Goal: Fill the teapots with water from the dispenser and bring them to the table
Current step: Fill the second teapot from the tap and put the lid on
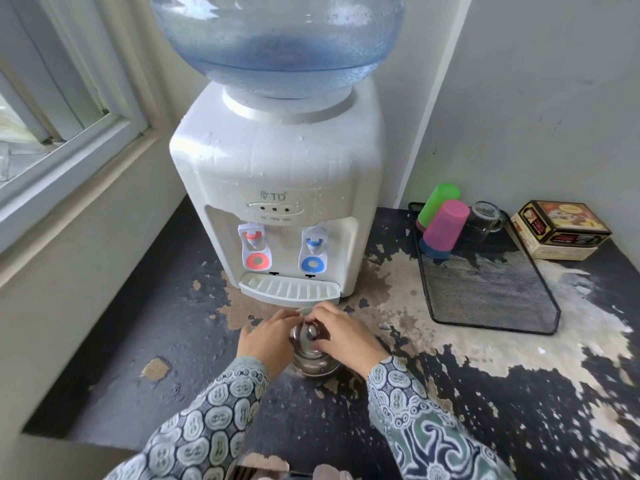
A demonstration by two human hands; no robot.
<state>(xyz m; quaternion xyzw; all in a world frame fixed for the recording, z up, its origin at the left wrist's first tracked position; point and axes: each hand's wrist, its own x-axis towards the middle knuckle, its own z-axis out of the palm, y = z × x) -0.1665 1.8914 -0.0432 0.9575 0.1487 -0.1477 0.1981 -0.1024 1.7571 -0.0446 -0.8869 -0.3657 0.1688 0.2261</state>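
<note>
Low in the middle of the frame, a small shiny teapot point(313, 355) stands on the peeling dark worktop point(194, 341), just in front of the dispenser point(277, 188) and its drip tray point(289, 289). The left hand point(266, 341) wraps the pot's side, fingers curled against it. The right hand point(341, 336) sits over the lid point(310, 336), fingers closed around its knob. The step looks like taking the lid off before filling, though it could equally be seating it. Doing it well means bracing the body firmly with the left hand, lifting the lid straight up, then moving the pot under the blue tap point(313, 244) at the centre, mouth squarely below the spout.
</note>
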